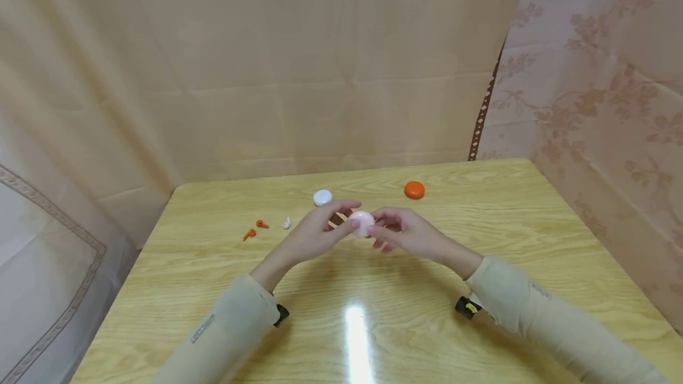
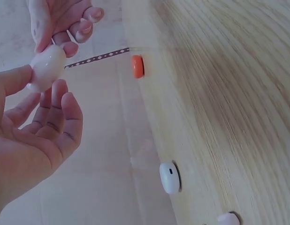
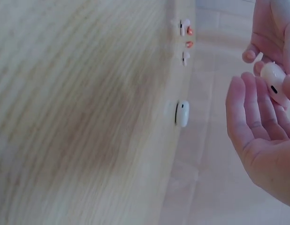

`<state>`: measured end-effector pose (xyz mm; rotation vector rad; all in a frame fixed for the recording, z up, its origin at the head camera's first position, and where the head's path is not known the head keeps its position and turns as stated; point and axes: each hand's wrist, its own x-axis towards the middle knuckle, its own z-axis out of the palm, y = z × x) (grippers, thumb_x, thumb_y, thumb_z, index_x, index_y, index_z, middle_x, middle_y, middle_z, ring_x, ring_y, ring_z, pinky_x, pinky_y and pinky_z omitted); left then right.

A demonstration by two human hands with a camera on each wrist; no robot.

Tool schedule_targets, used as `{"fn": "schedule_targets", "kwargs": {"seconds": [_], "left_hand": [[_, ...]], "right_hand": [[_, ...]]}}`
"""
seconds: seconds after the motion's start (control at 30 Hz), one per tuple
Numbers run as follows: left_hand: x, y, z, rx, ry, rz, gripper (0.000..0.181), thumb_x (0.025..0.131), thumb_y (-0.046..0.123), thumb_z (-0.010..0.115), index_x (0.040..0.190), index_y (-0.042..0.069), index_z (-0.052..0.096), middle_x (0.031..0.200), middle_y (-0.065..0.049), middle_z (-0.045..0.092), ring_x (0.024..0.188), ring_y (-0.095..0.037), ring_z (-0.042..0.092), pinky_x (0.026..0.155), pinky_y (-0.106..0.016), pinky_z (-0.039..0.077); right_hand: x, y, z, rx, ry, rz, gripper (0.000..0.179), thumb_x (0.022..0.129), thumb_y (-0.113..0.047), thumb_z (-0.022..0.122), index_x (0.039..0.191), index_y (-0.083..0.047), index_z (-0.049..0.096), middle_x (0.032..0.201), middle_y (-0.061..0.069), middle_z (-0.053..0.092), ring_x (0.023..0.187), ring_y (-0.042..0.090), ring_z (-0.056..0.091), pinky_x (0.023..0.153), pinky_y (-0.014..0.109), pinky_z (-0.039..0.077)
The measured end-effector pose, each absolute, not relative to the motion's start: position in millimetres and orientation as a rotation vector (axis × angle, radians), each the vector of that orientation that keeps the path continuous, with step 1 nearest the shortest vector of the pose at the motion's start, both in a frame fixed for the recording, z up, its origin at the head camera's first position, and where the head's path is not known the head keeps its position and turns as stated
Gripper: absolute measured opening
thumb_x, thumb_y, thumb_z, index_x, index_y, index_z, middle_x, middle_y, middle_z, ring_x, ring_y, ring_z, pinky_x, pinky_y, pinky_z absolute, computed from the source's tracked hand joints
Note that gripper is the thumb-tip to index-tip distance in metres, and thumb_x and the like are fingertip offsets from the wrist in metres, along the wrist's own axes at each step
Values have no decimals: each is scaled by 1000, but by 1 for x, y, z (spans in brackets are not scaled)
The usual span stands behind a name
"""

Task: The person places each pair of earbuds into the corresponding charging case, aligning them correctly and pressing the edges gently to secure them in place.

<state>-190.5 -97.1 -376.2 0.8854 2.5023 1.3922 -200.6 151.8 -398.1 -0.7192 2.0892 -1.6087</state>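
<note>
A pale pink, rounded earbud case (image 1: 363, 224) is held above the table between both hands. My left hand (image 1: 315, 233) pinches its left side with thumb and fingers, and my right hand (image 1: 411, 233) grips the right side. In the left wrist view the glossy case (image 2: 47, 69) looks closed, with the left thumb on its near face. A small dark slot shows on the case (image 3: 274, 80) in the right wrist view. Beyond the left hand a white earbud case (image 1: 322, 197) lies on the table.
An orange earbud case (image 1: 414, 189) lies at the back right of the wooden table (image 1: 213, 289). Left of the hands are an orange earbud (image 1: 249, 233), a second orange earbud (image 1: 262, 224) and a pink earbud (image 1: 287, 223). Another pink earbud (image 3: 185, 27) shows in the right wrist view.
</note>
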Motion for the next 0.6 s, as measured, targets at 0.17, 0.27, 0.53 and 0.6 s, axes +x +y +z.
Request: {"fn": "schedule_targets", "kwargs": {"seconds": [0.17, 0.27, 0.53, 0.6], "left_hand": [[-187, -104, -377, 853, 2488, 1457, 41, 102, 23, 65, 139, 7, 58, 117, -6, 67, 94, -22, 67, 79, -37, 56], [-186, -106, -379, 869, 2453, 1493, 37, 101, 21, 65, 135, 5, 61, 119, -6, 68, 98, -24, 66, 81, -41, 56], [-186, -105, -381, 854, 2441, 1531, 31, 103, 23, 63, 129, 7, 65, 118, -5, 69, 102, -34, 66, 82, -39, 56], [-186, -105, -381, 860, 2445, 1518, 31, 104, 23, 62, 129, 7, 65, 117, -5, 69, 102, -36, 66, 81, -39, 56]], "right_hand": [[-197, 149, -398, -712, 2060, -1684, 33, 103, -19, 63, 129, 1, 61, 107, 14, 71, 96, 50, 66, 78, 58, 57], [-196, 149, -398, -677, 2009, -1735, 35, 103, -18, 63, 131, 3, 58, 111, 16, 71, 100, 50, 66, 81, 60, 56], [-194, 143, -400, -615, 1886, -1740, 42, 104, -22, 61, 135, 5, 53, 122, 20, 69, 111, 53, 61, 86, 61, 53], [-194, 143, -400, -610, 1905, -1714, 43, 104, -24, 62, 135, 5, 55, 123, 20, 66, 110, 52, 63, 86, 61, 54]]}}
